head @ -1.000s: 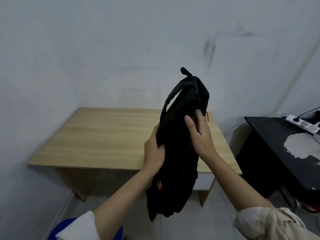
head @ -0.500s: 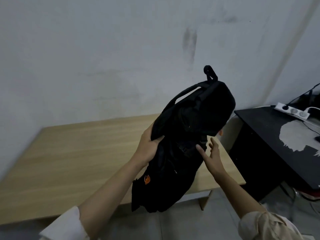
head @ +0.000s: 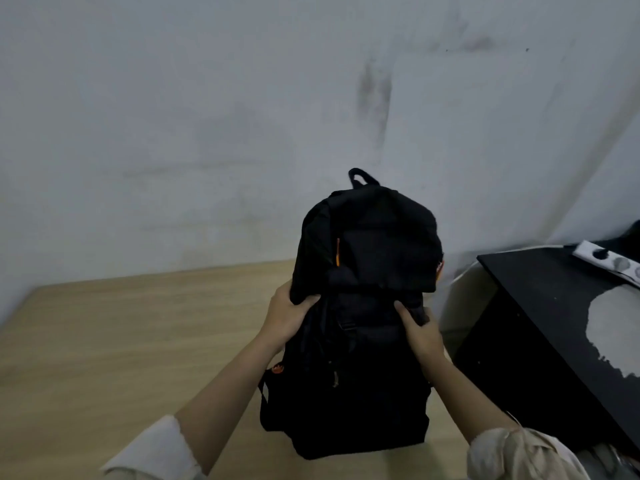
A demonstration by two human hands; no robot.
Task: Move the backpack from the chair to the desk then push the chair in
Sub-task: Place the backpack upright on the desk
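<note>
A black backpack point(head: 360, 341) with small orange marks stands upright on the right part of the light wooden desk point(head: 121, 341), its carry loop at the top. My left hand point(head: 289, 315) grips the fabric on its left side at mid height. My right hand point(head: 420, 332) holds its right side at about the same height. The chair is out of view.
A black table point(head: 554, 323) with a worn pale patch stands close to the right of the desk, with a white power strip point(head: 613, 259) at its far edge. A grey wall runs behind both. The desk's left part is bare wood.
The backpack went from tilted in the air over the desk edge to upright on the desktop. My right hand, open below it half a second ago, now grips its side.
</note>
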